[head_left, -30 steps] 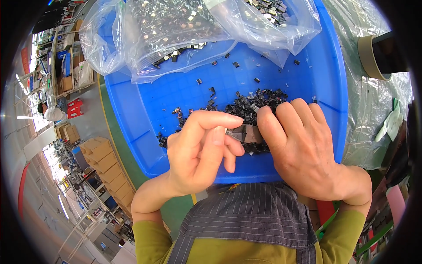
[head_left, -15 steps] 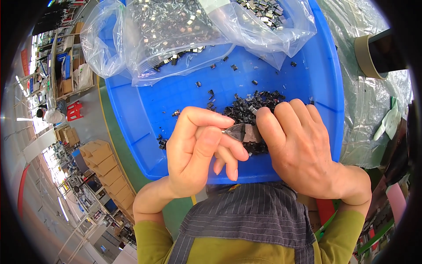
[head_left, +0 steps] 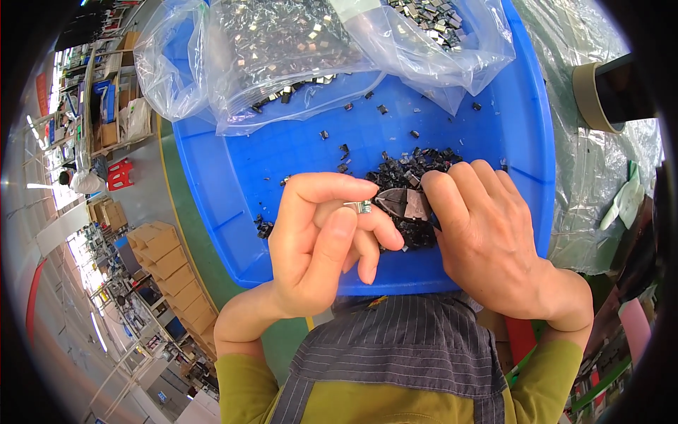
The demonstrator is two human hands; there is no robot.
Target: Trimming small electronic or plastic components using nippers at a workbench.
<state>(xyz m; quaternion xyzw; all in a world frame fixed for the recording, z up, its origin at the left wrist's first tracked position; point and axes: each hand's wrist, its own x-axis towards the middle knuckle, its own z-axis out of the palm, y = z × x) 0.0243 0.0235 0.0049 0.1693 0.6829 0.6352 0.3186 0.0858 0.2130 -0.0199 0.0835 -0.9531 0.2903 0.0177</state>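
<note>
Between the thumb and fingers of my left hand [head_left: 311, 244] sits a small silvery metal part [head_left: 363, 206] with thin prongs, like a connector. My right hand [head_left: 487, 244] is closed round a pair of cutting pliers [head_left: 407, 203], whose handles are mostly hidden in the palm. The plier jaws point left and end just beside the metal part, with a slight gap. Beneath both hands, a heap of small black pieces [head_left: 402, 172] lies in a large blue plastic bin [head_left: 533, 148].
Clear plastic bags [head_left: 282, 78] with many small metal-and-black parts fill the bin's far side. Loose bits are scattered on its floor. To the right, a tape roll [head_left: 587, 97] rests on a plastic-covered surface. Stacked cardboard boxes [head_left: 169, 268] stand at left.
The plier jaws have drawn back to the right, off the metal part, which now shows more plainly in my left fingers. The view has shifted slightly.
</note>
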